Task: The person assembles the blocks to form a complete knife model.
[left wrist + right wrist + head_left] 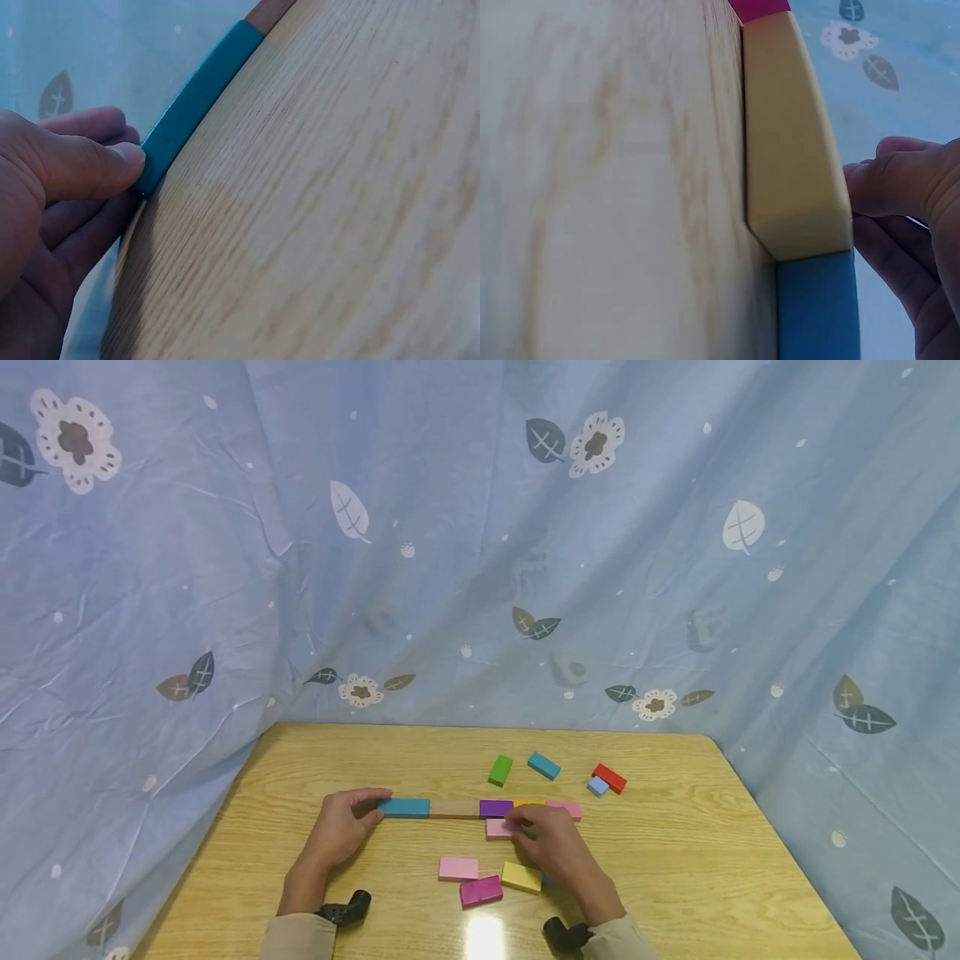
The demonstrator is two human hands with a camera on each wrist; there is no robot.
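A row of blocks runs across the table: a teal-blue block (405, 808), a tan block (454, 809), a purple block (495, 808), an orange block (531, 803) and a pink block (570, 810) at the right end. My left hand (337, 828) pinches the left end of the teal-blue block between thumb and fingers; the left wrist view shows the thumb (127, 156) against its end. In front of the purple block lies a light pink block (498, 829), its right end pinched by my right hand (557, 845). In the right wrist view, a yellow block hides those fingertips.
Nearer me lie another pink block (458, 869), a magenta block (481, 891), the yellow block (521, 877) and a blue block (817, 311), mostly covered by my right arm in the head view. Behind the row are green (500, 770), blue (543, 766), red (611, 778) and light-blue (597, 786) blocks.
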